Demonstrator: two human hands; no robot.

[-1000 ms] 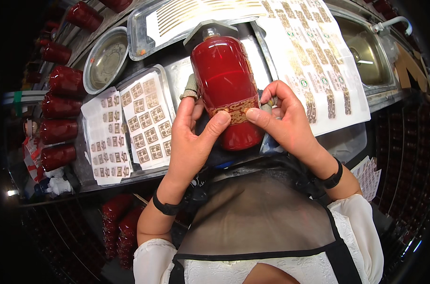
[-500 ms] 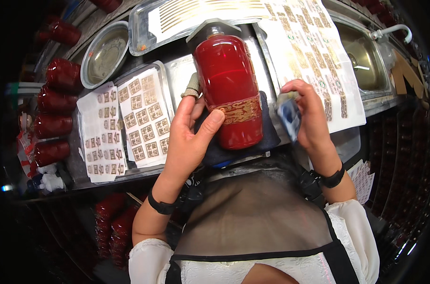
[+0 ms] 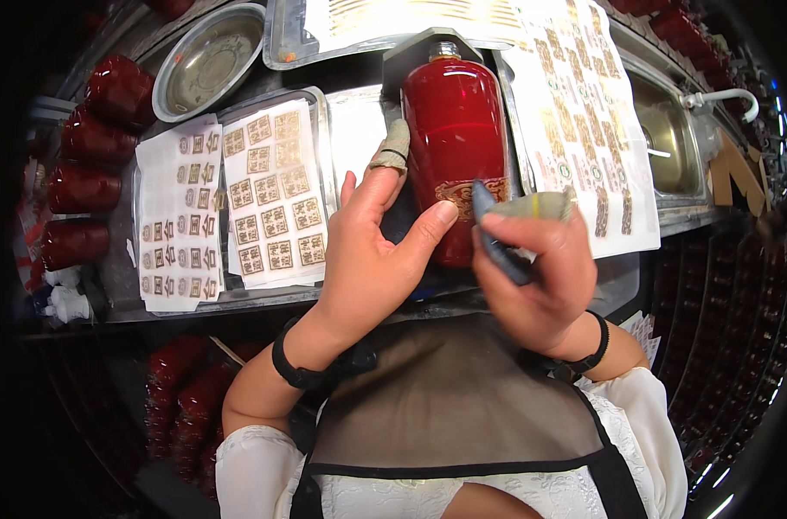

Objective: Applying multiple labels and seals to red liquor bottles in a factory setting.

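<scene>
A glossy red bottle (image 3: pixel 455 130) lies on its side on a dark holder, neck pointing away, with a gold decal (image 3: pixel 462 190) on its lower body. My left hand (image 3: pixel 372 251) steadies the bottle from the left, thumb pressed beside the decal; its index finger wears a grey fingertip cover. My right hand (image 3: pixel 536 259) grips a flat dark-blue scraper (image 3: pixel 497 233), its tip touching the gold decal. The right index finger also wears a grey cover.
Sheets of gold decals (image 3: pixel 268 195) lie in metal trays at left, and a long decal sheet (image 3: pixel 588 112) at right. A round steel bowl (image 3: pixel 207 60) sits at back left, a sink (image 3: pixel 666 130) at right. Red bottles (image 3: pixel 86 186) line the left edge and below the bench.
My right hand left the bottle, picked up the dark-blue scraper, and brought it onto the gold decal. The left hand stayed on the bottle.
</scene>
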